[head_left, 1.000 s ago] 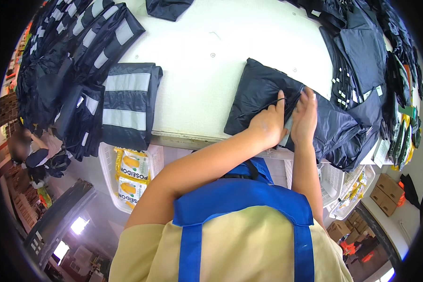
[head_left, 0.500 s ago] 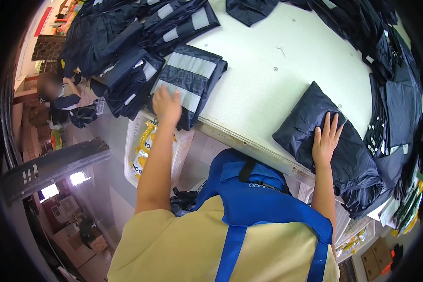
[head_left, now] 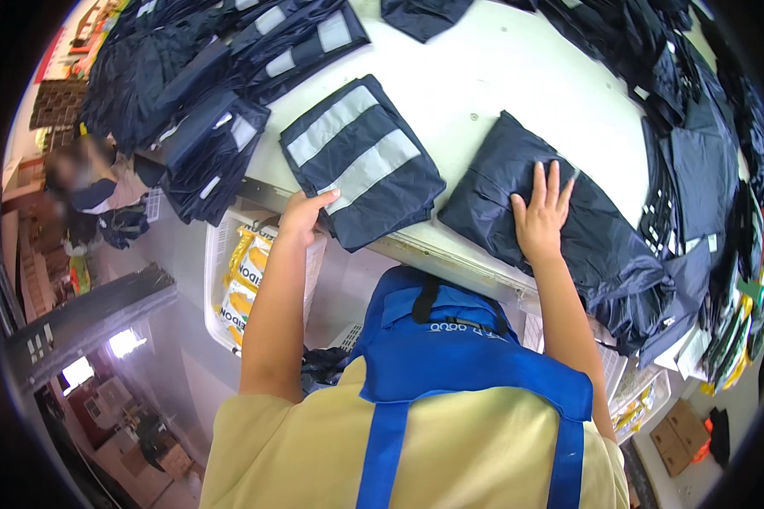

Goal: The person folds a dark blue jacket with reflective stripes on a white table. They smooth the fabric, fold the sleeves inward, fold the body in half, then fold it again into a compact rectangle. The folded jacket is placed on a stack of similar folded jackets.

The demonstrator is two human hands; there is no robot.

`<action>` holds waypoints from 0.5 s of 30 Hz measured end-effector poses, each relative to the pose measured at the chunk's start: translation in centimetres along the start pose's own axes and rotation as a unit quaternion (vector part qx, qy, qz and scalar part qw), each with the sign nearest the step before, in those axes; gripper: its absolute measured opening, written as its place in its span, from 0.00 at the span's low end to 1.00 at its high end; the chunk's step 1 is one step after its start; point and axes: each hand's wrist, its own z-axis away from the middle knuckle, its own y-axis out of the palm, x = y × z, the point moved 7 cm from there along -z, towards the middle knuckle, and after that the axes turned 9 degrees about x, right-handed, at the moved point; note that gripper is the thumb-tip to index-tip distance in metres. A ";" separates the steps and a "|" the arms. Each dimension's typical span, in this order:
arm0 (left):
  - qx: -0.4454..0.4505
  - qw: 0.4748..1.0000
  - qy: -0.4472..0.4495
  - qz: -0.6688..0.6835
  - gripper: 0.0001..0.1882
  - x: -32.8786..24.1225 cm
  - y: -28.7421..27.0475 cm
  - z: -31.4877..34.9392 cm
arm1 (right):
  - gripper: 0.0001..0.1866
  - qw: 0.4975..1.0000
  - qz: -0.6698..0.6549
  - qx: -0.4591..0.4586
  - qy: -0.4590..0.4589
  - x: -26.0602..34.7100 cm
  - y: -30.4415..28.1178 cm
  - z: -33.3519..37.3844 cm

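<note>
A folded navy garment (head_left: 363,161) with two broad silver-grey stripes lies at the table's near edge. My left hand (head_left: 304,216) grips its near left corner, thumb on top and the other fingers tucked underneath, out of sight. To the right, a puffed, smooth black garment (head_left: 492,174) is folded into a bundle, its loose end bunched at the near right. My right hand (head_left: 542,216) rests on this bundle with the palm down and the fingers spread. A narrow strip of white tabletop (head_left: 450,110) shows between the two garments.
Striped navy garments (head_left: 204,110) are heaped at the far left, with more dark garments (head_left: 696,187) along the right side. Below the table's edge stands a white basket (head_left: 215,284) of yellow-and-white packages. Another person (head_left: 93,182) sits at the far left.
The striped garment has turned and shifted right, closer to the black bundle. My left hand has gone from lying over its stripe to gripping its near corner. My right hand stays on the bundle.
</note>
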 end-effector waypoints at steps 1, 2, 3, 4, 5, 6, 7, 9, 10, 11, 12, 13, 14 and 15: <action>0.017 0.998 0.002 0.063 0.26 0.1 1.1 0.2 | 0.36 1.000 0.001 0.006 0.007 -0.1 0.1 0.0; 0.032 0.992 0.005 0.125 0.25 -0.1 2.0 0.6 | 0.36 1.000 0.002 0.017 0.012 -0.1 0.3 0.0; 0.059 0.978 0.021 0.199 0.22 -0.8 2.9 1.1 | 0.37 1.000 0.000 0.021 0.012 -0.2 0.3 0.0; 0.093 0.969 0.010 0.230 0.23 -1.2 3.6 1.4 | 0.38 1.000 -0.001 0.024 0.013 -0.2 0.2 0.1; 0.120 0.964 0.033 0.236 0.23 -2.8 4.7 2.7 | 0.40 1.000 -0.009 0.022 0.003 0.0 0.2 0.1; 0.152 0.957 0.055 0.241 0.23 -4.8 6.2 4.0 | 0.43 1.000 -0.014 0.021 0.002 0.0 0.1 0.2; 0.183 0.950 0.082 0.240 0.24 -6.3 7.3 5.0 | 0.44 1.000 -0.016 0.025 0.003 0.0 0.0 0.2; 0.269 0.912 0.059 0.304 0.27 -8.9 11.9 7.6 | 0.46 0.999 -0.015 0.032 0.011 -0.4 0.0 0.2; 0.317 0.874 0.028 0.368 0.29 -8.9 14.3 9.1 | 0.47 0.999 -0.012 0.046 0.007 -0.4 0.3 0.1; 0.269 0.891 0.016 0.366 0.30 -7.8 15.3 9.2 | 0.43 0.998 0.008 0.053 -0.011 -1.0 1.3 -0.1; 0.271 0.886 -0.006 0.376 0.29 -7.1 18.1 10.6 | 0.36 0.996 -0.073 0.039 -0.030 -1.6 1.1 -0.2; 0.229 0.910 -0.003 0.346 0.28 -5.9 20.3 11.3 | 0.30 0.987 -0.154 0.027 -0.046 -2.1 0.6 -0.1; 0.171 0.926 -0.022 0.337 0.24 -3.4 22.1 11.3 | 0.24 0.970 -0.231 0.015 -0.067 -2.7 0.4 0.0; 0.233 0.888 -0.035 0.394 0.22 -1.7 24.9 11.2 | 0.22 0.912 -0.409 0.024 0.005 -4.3 -0.8 0.4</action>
